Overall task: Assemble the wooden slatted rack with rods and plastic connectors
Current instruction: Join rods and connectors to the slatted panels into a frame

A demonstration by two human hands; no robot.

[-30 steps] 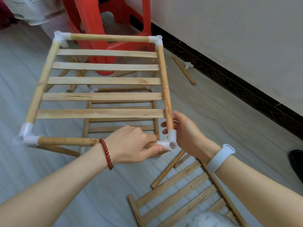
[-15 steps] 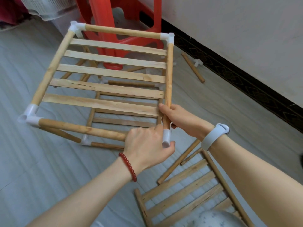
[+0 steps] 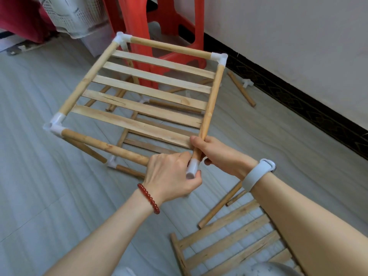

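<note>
I hold a slatted wooden shelf frame (image 3: 143, 96) tilted in the air, four rods joined by white plastic corner connectors, with several flat slats across it. My left hand (image 3: 171, 176) is closed around the near corner connector (image 3: 192, 169), with the near rod running into the palm. Just above that connector, my right hand (image 3: 219, 151) grips the right side rod (image 3: 212, 100). The other white connectors show at the left corner (image 3: 54, 124), far left corner (image 3: 122, 37) and far right corner (image 3: 220, 57).
Another slatted panel (image 3: 229, 242) lies on the floor at the bottom right, with a loose rod (image 3: 221, 205) beside it. More rods and connectors (image 3: 173, 105) lie under the frame. A rod with a connector (image 3: 242, 88) lies by the wall. A red plastic stool (image 3: 159, 28) stands behind.
The frame has swung and tilted, its far end moving right and its near edge dropping. My left hand closed over the near corner connector; my right hand slid up onto the side rod.
</note>
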